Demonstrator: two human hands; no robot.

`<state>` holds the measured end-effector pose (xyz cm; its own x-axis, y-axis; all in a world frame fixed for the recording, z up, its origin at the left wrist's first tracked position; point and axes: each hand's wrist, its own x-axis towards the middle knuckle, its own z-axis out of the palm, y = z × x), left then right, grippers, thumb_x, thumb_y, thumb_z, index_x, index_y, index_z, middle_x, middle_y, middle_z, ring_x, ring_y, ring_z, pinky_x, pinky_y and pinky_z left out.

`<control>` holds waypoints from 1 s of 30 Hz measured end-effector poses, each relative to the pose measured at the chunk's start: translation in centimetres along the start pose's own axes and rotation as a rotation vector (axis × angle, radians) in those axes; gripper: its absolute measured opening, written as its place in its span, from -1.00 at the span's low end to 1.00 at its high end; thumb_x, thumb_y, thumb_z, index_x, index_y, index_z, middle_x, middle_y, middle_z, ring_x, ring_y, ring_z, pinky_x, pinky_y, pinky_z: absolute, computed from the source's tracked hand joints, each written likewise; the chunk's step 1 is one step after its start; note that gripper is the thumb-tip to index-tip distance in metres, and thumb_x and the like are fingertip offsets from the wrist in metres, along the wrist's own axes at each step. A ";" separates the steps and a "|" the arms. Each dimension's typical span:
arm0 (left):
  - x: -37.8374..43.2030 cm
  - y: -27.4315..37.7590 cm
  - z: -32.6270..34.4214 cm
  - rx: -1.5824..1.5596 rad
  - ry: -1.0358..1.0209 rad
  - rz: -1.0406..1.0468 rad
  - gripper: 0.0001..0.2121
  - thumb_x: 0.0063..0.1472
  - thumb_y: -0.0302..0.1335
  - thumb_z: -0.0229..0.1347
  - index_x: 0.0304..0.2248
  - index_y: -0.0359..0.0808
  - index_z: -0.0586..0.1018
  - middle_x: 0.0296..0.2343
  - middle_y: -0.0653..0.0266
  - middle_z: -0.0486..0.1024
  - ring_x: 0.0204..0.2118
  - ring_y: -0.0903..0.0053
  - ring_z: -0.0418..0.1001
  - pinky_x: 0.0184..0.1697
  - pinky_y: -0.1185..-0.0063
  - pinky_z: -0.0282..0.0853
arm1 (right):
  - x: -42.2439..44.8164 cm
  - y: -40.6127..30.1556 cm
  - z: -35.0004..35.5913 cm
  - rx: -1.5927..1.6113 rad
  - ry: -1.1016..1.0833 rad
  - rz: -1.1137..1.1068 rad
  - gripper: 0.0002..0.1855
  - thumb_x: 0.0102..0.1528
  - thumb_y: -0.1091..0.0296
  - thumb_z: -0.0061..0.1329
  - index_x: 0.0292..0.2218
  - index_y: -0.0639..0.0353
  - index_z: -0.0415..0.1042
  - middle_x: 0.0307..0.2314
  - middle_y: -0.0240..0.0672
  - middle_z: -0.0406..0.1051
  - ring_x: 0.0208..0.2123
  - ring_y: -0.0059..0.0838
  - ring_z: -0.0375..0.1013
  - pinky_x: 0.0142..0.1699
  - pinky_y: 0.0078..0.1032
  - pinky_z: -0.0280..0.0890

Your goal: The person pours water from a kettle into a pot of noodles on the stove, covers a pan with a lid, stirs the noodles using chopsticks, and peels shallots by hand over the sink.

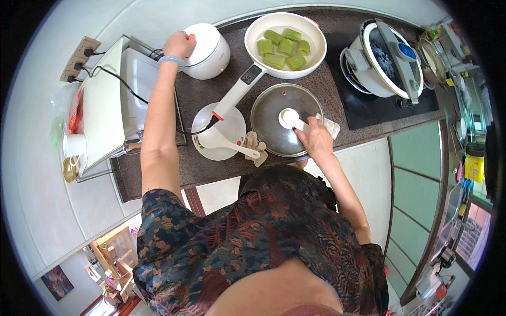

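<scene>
My left hand [178,46] reaches to a small white electric cooker [213,59] with a lit orange light. Its fingers curl around a red knob [192,37] at the white lid [202,37]. My right hand [317,139] grips a white handle [301,125] above a glass pan lid [272,132]. Whether that handle belongs to the lid's knob or to a separate utensil, I cannot tell. Behind it, a white electric frying pan [251,43] holds several green gourd-like pieces [285,46] in shallow liquid.
A white bowl [221,156] with a white ladle [237,148] stands under the pan's corded handle [233,94]. Crumpled cloths [253,162] lie beside the glass lid. At right, a lidded pot [365,63] stands on a black cooktop [367,112]. A white toaster oven [104,114] is at left.
</scene>
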<state>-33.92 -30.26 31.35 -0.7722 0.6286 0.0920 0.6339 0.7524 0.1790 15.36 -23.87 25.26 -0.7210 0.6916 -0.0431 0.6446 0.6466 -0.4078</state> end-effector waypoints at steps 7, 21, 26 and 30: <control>0.0 -0.9 0.6 -0.084 0.026 0.065 -0.54 0.11 -0.08 0.05 -0.39 -0.42 0.61 -0.47 -0.11 0.55 -0.34 0.05 0.54 -0.20 0.33 0.41 | 1.2 -0.4 0.5 -0.038 -0.040 -0.054 -0.70 -0.04 0.24 0.12 -0.36 0.20 0.34 -0.48 -0.07 0.47 -0.39 -0.04 0.50 -0.31 -0.19 0.39; -13.1 4.4 -5.1 -0.464 0.508 0.022 -0.45 0.11 -0.14 0.17 -0.07 -0.46 0.47 -0.27 0.06 0.48 -0.31 0.31 0.45 -0.19 0.43 0.39 | -1.3 -0.2 -11.3 0.182 0.060 0.030 -0.77 -0.04 0.20 0.09 -0.39 0.14 0.46 -0.53 -0.09 0.47 -0.45 -0.07 0.50 -0.36 -0.25 0.36; -21.8 8.2 -5.1 -0.734 0.462 -0.009 -0.64 0.16 -0.51 0.13 -0.05 -0.43 0.43 -0.31 0.20 0.46 -0.38 0.59 0.40 -0.29 0.61 0.38 | 3.9 -1.8 -12.5 0.227 0.169 -0.007 -0.70 0.03 0.10 0.04 -0.38 0.19 0.45 -0.52 -0.01 0.46 -0.43 -0.01 0.49 -0.33 -0.21 0.33; -27.4 8.5 -3.0 -0.800 0.418 -0.032 -0.67 0.18 -0.56 0.09 -0.05 -0.39 0.44 -0.30 0.23 0.46 -0.37 0.59 0.41 -0.30 0.61 0.37 | 11.8 -1.8 -10.7 0.087 0.239 -0.048 -0.59 0.03 -0.01 0.00 -0.39 0.24 0.44 -0.50 0.05 0.47 -0.40 0.06 0.48 -0.29 -0.14 0.34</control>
<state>-7.48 -41.65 33.29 -0.8407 0.3698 0.3955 0.5127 0.3090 0.8010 8.37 -13.46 35.27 -0.6627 0.7242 0.1910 0.5798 0.6575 -0.4813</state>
